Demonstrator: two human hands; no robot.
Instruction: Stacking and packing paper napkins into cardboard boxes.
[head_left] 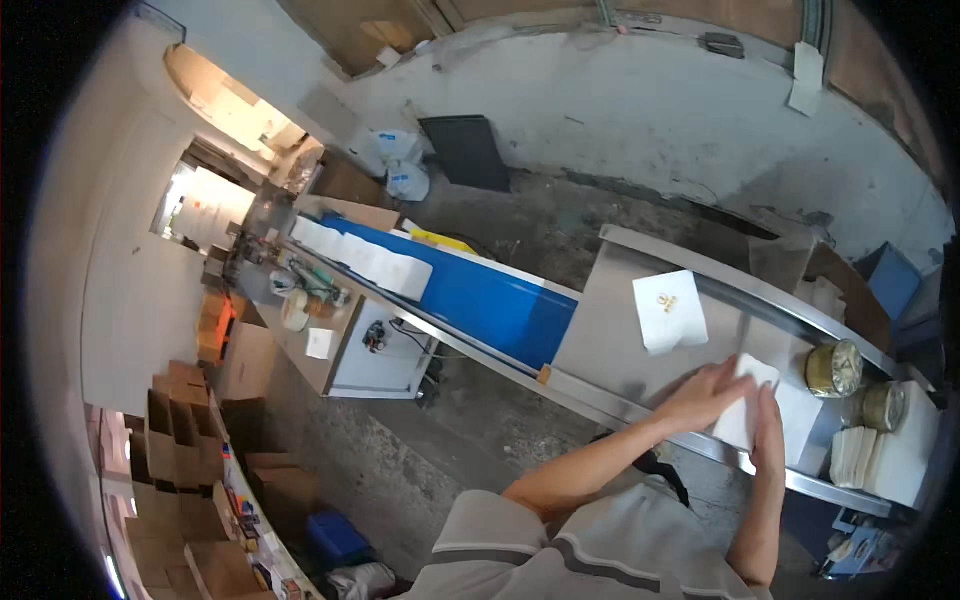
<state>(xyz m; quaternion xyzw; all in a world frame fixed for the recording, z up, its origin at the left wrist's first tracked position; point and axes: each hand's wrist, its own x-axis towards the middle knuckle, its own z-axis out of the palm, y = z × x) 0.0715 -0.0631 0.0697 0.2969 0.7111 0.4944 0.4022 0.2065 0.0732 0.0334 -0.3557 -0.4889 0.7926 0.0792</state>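
Left hand (706, 394) and right hand (769, 424) pinched folded white paper (735, 424) between them. White sheet (680, 332) with small yellowish bits (667, 301) lay ahead-left of left hand; jar (830, 371) stood right of right hand.

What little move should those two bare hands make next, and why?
Perhaps press the seemingly folded, white paper-like sheet flatter: the bare left hand and bare right hand both touch it, and it looks thicker than the flat white sheet nearby.
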